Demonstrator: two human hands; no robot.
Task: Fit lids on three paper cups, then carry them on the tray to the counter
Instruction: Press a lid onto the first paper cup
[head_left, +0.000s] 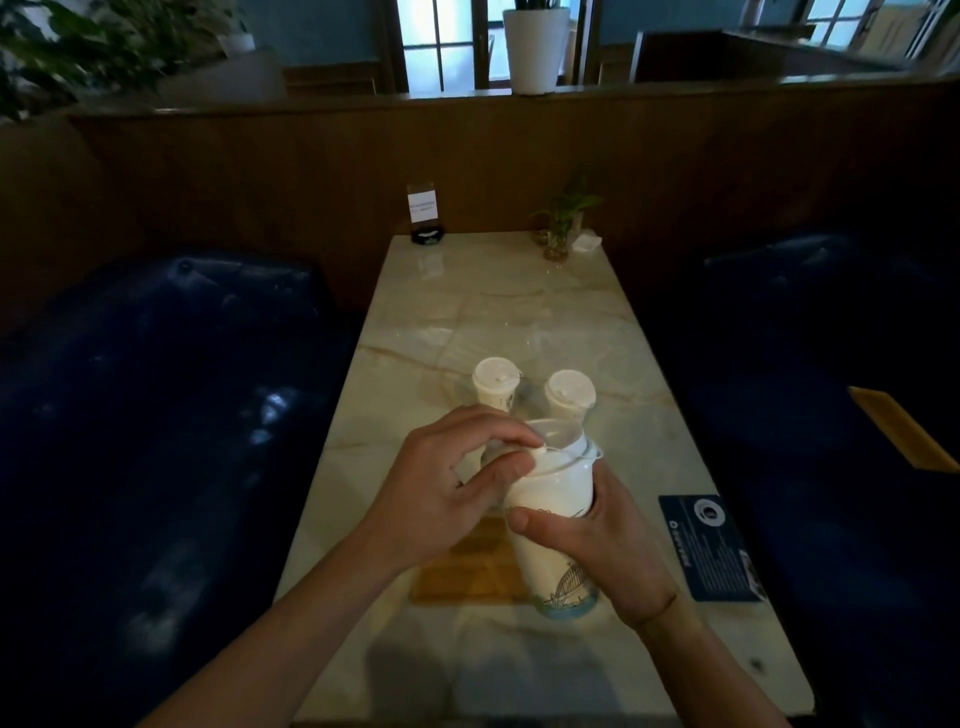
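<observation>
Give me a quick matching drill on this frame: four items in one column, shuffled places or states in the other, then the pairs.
Column 1
1. left hand
2. right hand
3. two far cups
4. blue card

Column 2
A. lidded, standing beyond the hands
B. flat on the table, near its right edge
C. wraps the body of the near cup
D. pinches the lid at the near cup's rim

Pairs: 1-D, 2-C, 3-A, 4-B
</observation>
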